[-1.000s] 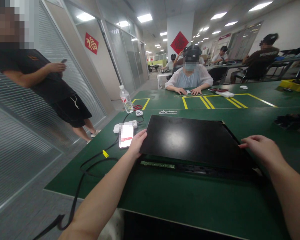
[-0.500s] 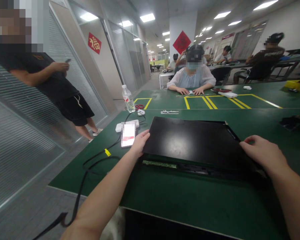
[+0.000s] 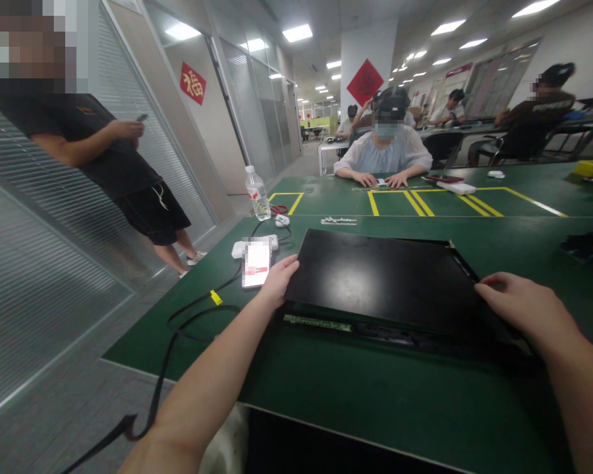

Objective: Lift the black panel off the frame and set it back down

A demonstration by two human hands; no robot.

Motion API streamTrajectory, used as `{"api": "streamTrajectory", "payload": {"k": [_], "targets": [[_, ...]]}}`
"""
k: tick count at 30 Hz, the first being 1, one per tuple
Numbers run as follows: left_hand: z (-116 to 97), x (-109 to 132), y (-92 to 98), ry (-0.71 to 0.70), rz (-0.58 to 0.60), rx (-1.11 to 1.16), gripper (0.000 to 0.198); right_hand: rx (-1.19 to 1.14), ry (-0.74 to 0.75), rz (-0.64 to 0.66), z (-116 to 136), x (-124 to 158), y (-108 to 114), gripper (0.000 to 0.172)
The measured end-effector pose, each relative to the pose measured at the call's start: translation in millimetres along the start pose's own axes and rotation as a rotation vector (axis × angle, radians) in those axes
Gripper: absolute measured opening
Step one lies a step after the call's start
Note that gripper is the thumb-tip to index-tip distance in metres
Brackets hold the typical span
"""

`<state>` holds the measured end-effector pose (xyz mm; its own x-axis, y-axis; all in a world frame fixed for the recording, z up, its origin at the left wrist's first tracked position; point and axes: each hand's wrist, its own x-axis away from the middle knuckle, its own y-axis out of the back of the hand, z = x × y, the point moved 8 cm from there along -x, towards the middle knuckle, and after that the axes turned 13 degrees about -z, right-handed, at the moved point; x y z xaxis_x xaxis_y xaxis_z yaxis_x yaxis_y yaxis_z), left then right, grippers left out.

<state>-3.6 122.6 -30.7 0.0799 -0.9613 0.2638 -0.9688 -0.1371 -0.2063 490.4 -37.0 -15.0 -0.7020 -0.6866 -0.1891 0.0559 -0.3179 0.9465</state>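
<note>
A flat black screen panel point(image 3: 370, 276) lies slightly tilted in front of me, its near edge raised off the green table. My left hand point(image 3: 281, 282) is closed on its left edge, thumb on top and the other fingers hidden beneath. On the right side, my right hand point(image 3: 524, 303) pinches the panel's edge between thumb and curled fingers. Below the near edge shows a green circuit board strip point(image 3: 317, 322), with a dark frame point(image 3: 400, 337) continuing to the right. A lit phone point(image 3: 257, 262) lies just beyond my left hand.
A water bottle point(image 3: 257, 192), red scissors point(image 3: 279, 210) and a white power bank point(image 3: 242, 249) stand or lie at the far left. A black cable point(image 3: 170, 349) runs over the table's left edge. Across the table sits a co-worker point(image 3: 385, 148); another person point(image 3: 113, 145) stands left.
The view has shifted slightly, so the scene sits a little further right. Both hands keep their hold on the panel, which has hardly moved.
</note>
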Motion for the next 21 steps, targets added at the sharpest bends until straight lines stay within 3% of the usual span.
{"api": "streamTrajectory", "payload": {"k": [14,21], "targets": [[0,0,1.1,-0.015,-0.032,-0.013,0.034,0.011,0.025,-0.005,-4,-5,-3,0.043],[0,0,1.6,-0.014,-0.028,-0.002,0.033,-0.050,-0.077,-0.028,-8,-1,15,0.035]]}}
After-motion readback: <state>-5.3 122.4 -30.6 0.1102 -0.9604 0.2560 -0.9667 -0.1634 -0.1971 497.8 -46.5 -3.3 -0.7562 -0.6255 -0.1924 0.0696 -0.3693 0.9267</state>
